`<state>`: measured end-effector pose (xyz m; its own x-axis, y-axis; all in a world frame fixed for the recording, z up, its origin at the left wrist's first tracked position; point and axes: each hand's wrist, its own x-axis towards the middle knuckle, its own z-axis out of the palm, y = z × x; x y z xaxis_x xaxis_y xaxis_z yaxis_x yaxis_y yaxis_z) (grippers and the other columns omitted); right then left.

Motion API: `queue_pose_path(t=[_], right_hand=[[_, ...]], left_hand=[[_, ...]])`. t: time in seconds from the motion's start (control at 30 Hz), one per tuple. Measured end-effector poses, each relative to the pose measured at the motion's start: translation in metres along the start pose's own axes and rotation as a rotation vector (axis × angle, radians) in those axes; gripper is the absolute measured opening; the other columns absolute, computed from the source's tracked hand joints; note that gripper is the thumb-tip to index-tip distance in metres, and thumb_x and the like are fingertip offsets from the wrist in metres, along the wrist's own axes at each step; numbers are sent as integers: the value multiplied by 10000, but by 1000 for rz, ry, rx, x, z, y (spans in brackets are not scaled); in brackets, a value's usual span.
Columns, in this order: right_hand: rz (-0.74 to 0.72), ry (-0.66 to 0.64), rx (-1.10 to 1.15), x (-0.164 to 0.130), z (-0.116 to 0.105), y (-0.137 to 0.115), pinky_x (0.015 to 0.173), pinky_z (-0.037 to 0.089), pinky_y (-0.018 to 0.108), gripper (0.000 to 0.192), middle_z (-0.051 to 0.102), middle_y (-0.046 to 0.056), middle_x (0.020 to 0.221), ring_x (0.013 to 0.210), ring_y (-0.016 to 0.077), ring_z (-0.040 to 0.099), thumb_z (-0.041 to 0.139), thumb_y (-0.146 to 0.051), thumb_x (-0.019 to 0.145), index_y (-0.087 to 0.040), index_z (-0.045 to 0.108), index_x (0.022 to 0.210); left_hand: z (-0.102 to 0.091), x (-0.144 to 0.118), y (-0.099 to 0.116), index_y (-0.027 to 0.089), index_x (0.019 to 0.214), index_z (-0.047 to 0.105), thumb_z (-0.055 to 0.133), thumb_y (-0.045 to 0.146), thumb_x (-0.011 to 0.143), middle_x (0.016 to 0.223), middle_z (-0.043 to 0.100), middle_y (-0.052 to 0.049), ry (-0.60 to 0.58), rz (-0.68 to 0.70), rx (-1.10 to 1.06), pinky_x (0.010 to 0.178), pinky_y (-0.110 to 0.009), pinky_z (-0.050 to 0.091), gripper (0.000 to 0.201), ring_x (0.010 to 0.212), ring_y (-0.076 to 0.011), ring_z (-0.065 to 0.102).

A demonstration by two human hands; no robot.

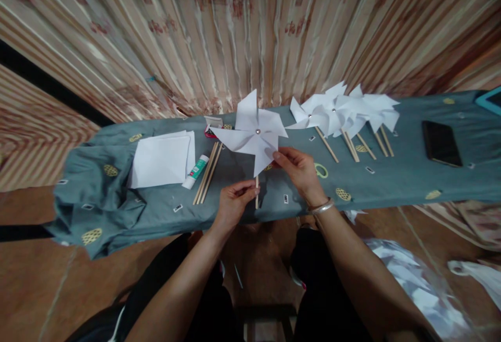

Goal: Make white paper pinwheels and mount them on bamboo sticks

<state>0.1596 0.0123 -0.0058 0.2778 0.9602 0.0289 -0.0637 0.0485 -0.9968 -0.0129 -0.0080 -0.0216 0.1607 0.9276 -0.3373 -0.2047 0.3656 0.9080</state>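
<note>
I hold a white paper pinwheel (254,133) upright over the cloth-covered bench. My left hand (234,202) pinches its thin wooden stick near the bottom. My right hand (299,168), with a silver bangle on the wrist, grips the lower right blade of the pinwheel. A silver pin sits at the pinwheel's centre. Several finished white pinwheels (344,112) on sticks lie to the right of my hands.
A grey-green patterned cloth (399,180) covers the narrow bench. On it lie a stack of white paper squares (162,159), a glue stick (195,172), spare wooden sticks (208,172), and a black phone (441,142). A bag of paper scraps (410,279) rests on the floor at right.
</note>
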Motion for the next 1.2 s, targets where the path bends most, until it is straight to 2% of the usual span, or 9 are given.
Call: queue_pose_path(t=[0.13,0.23,0.43,0.57,0.7,1.03,1.2], right_hand=[[21,-43,-12,-5,-1,-4,670,546,284,476,734,20,698,649,153,668,739,-626,665,-182,725,838],[33,-71,-41,-12,0,-3,689,553,304,457,745,35,726,676,171,678,728,-612,693,-183,723,848],[13,-208,-136,-27,6,9,753,546,312,401,751,56,815,765,184,683,677,-568,781,-182,737,877],[11,-248,-169,-35,11,11,721,549,315,387,756,49,831,754,185,684,699,-566,755,-194,742,853],[20,-299,-205,-39,13,7,719,550,307,300,763,46,823,745,181,695,720,-470,764,-189,743,866],[-2,-279,-269,-43,6,8,688,524,290,212,741,28,737,697,170,674,683,-409,792,-202,726,811],[-17,-147,-316,-29,-17,1,654,511,293,277,732,29,701,650,169,653,700,-472,761,-195,717,770]], left_hand=[[1,2,5,183,736,784,858,281,496,742,762,-36,6,6,-17,754,-288,525,270,702,-159,665],[2,5,9,184,732,783,861,281,484,748,764,-42,25,19,-49,762,-297,523,278,710,-167,668],[6,11,18,169,757,785,846,271,497,766,768,-61,34,48,-108,806,-320,517,285,727,-181,677],[8,13,24,184,755,785,832,262,500,776,769,-51,38,68,-136,811,-333,521,270,746,-193,684],[10,15,26,189,763,787,819,252,530,785,769,-44,47,96,-116,789,-316,521,243,745,-183,680],[17,15,23,183,788,787,831,250,544,791,768,-46,2,92,-124,768,-308,530,257,738,-178,680],[20,16,20,191,817,787,852,267,522,817,769,-49,14,44,-143,744,-288,533,311,758,-170,680]])
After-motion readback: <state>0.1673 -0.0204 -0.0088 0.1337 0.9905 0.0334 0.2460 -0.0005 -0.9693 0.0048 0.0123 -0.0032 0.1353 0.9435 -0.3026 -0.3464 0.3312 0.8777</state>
